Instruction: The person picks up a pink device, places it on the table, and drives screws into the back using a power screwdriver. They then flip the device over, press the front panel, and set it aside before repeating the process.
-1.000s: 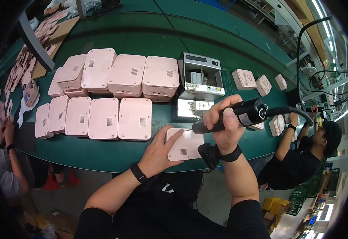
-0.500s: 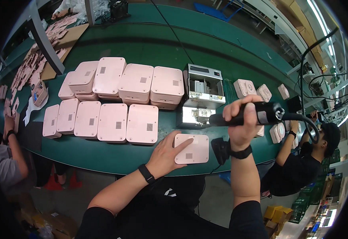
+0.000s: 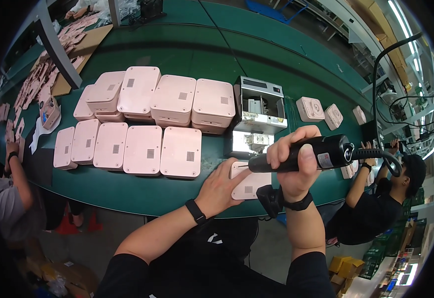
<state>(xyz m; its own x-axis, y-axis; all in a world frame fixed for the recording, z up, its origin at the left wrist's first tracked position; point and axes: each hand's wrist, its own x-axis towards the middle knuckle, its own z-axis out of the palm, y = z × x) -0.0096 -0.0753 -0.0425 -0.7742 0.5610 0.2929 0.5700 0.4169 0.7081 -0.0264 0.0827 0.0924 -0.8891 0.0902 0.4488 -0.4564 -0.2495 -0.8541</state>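
Observation:
A pale pink plastic box (image 3: pixel 249 189) lies on the green table in front of me, its vented face up with screw holes at the corners. My left hand (image 3: pixel 220 186) grips it along its left side, the thumb laid across the top. Wrapped in my right hand (image 3: pixel 297 166) is a black corded electric screwdriver (image 3: pixel 326 153), held nearly level and pointing left. Its tip is by my left thumb, over the far left part of the box; whether it touches a screw I cannot tell. Just beyond stands a metal screw feeder (image 3: pixel 260 107).
Pink boxes stand in a near row (image 3: pixel 142 149) and a stacked far row (image 3: pixel 173 97) to the left. Several pink units with round parts (image 3: pixel 310 109) lie right of the feeder. The screwdriver's cable (image 3: pixel 383 156) loops rightward. Co-workers sit at left and right (image 3: pixel 376 198).
My right hand has brought the screwdriver down and left from the feeder to the box. My left hand and the box have shifted slightly to the right in view.

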